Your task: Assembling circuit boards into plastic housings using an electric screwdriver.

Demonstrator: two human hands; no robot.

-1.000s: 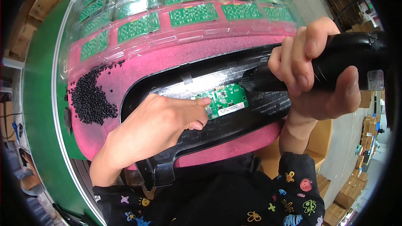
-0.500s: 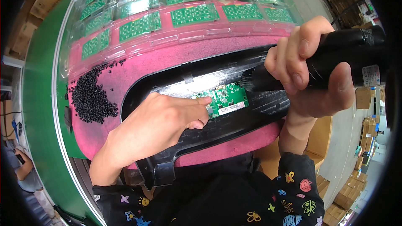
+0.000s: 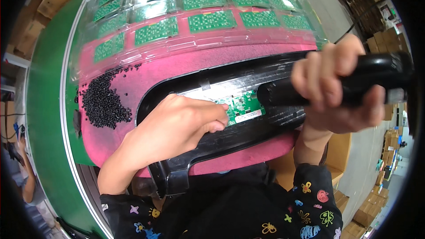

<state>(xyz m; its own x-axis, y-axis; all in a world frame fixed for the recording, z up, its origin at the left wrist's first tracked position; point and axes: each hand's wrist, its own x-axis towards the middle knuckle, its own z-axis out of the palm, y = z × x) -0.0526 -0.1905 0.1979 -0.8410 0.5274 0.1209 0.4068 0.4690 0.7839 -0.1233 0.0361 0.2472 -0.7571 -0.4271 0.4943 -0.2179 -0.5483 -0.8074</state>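
Observation:
A green circuit board (image 3: 241,104) with a white label strip lies inside a long black plastic housing (image 3: 261,128). My left hand (image 3: 177,124) rests over the housing with its fingers curled. Its index fingertip presses on the board's left end, with the thumb tucked beside it. My right hand (image 3: 336,86) grips a black electric screwdriver (image 3: 280,94), its front end over the board's right end. Motion blurs this hand and the tool, and the tip's contact with the board cannot be made out.
A heap of small black screws (image 3: 106,104) lies left of the housing on a pink mat (image 3: 177,68). Beyond it, clear plastic trays (image 3: 186,40) hold several green boards. A green bench surface (image 3: 53,106) runs along the left. Cardboard boxes (image 3: 372,199) stand at the right; another person's arm (image 3: 28,172) shows far left.
The view has shifted slightly, so the scene sits a little farther right. My right hand and the screwdriver have moved right, the tool's rear end swinging lower. My left hand keeps its hold on the board.

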